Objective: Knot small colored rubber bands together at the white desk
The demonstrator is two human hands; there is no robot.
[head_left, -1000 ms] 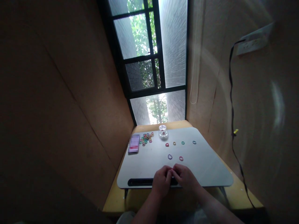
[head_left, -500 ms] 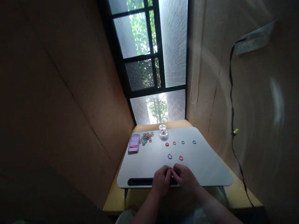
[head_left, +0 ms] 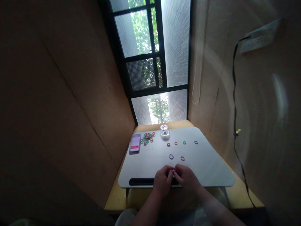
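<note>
My left hand (head_left: 163, 181) and my right hand (head_left: 187, 177) meet at the fingertips over the front edge of the white lap table (head_left: 145, 166). Both are closed in a pinch. A bit of pinkish red shows between the fingertips; it looks like a small band, mostly hidden by the fingers. Just beyond the hands lie a purple band (head_left: 169, 156) and a pink band (head_left: 181, 158). Farther back, a red band (head_left: 167, 144), a yellow band (head_left: 174, 143), a green band (head_left: 183, 142) and a blue band (head_left: 194, 142) form a row.
A pile of colourful bands (head_left: 148, 137) lies at the back left, beside a phone (head_left: 135, 143) with a blurred screen. At the rear stands a clear container (head_left: 165, 134). A dark slot (head_left: 141, 181) runs along the front edge. A black cord (head_left: 234, 106) hangs on the right wall.
The fingertips have shifted very slightly, and a little more pinkish red shows between them. The bands on the table lie as before; the view has tilted a touch.
</note>
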